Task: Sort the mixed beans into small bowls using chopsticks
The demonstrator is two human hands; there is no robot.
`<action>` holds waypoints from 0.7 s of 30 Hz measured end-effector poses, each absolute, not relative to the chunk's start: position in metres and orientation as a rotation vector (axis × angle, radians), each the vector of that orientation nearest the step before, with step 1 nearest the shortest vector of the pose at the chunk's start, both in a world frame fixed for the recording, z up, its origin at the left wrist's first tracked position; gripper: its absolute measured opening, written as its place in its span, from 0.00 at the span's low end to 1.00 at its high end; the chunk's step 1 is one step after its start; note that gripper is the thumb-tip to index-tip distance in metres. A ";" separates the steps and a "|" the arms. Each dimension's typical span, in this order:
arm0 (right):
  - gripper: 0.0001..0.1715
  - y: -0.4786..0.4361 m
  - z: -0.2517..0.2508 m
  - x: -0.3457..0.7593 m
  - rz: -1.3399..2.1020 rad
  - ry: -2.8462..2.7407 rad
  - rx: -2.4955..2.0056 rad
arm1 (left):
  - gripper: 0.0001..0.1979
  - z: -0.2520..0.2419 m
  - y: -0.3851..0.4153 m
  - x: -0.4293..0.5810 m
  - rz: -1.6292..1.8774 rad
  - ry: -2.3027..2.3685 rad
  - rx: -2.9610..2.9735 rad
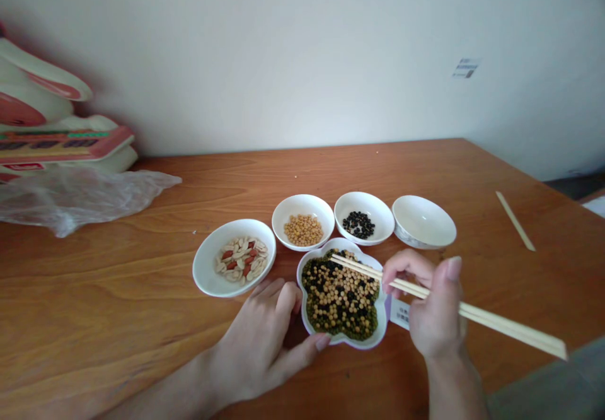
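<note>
A flower-shaped white dish (382, 325) holds a mix of yellow soybeans (336, 294), black beans (348, 315) and small green beans (309, 309). My left hand (262, 335) grips its left side, thumb at the front rim and fingers against the wall. In my right hand (437, 309), a pair of pale wooden chopsticks (510, 325) slants down to the left. Their tips lie close together over the back of the dish; no bean can be made out between them.
Behind the dish stand white bowls: one with peanuts (242, 260), one with soybeans (303, 230), one with black beans (359, 224), and a plain-looking bowl (424, 218). A loose wooden stick (515, 221) lies right. Clear plastic (94, 196) and a toy-like object (61, 130) sit left.
</note>
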State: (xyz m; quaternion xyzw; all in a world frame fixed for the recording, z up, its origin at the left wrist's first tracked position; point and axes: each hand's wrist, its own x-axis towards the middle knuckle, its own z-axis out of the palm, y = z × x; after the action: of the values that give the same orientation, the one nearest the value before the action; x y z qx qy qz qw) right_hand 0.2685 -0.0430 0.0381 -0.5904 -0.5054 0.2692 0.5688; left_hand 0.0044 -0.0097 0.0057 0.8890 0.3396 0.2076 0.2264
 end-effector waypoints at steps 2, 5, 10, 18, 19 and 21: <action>0.52 -0.044 0.032 0.269 0.709 -1.265 -1.389 | 0.15 0.007 -0.010 0.005 0.575 0.931 2.457; 0.51 -0.043 0.026 0.271 0.720 -1.328 -1.375 | 0.17 0.007 -0.009 0.005 0.561 0.945 2.452; 0.51 -0.039 0.025 0.270 0.698 -1.345 -1.396 | 0.17 0.006 -0.008 0.005 0.549 0.947 2.432; 0.51 -0.039 0.025 0.269 0.623 -1.365 -1.408 | 0.17 0.004 -0.008 0.006 0.532 0.940 2.427; 0.51 -0.039 0.025 0.270 0.626 -1.357 -1.406 | 0.17 0.004 -0.008 0.006 0.533 0.938 2.430; 0.51 -0.038 0.025 0.270 0.636 -1.355 -1.401 | 0.17 0.004 -0.008 0.005 0.536 0.942 2.434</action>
State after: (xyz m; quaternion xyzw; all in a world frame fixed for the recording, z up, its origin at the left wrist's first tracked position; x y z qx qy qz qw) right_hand 0.2700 -0.0384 0.0249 -0.5842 -0.5649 0.2650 0.5189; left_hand 0.0054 -0.0078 0.0041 0.8877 0.3436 0.1953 0.2362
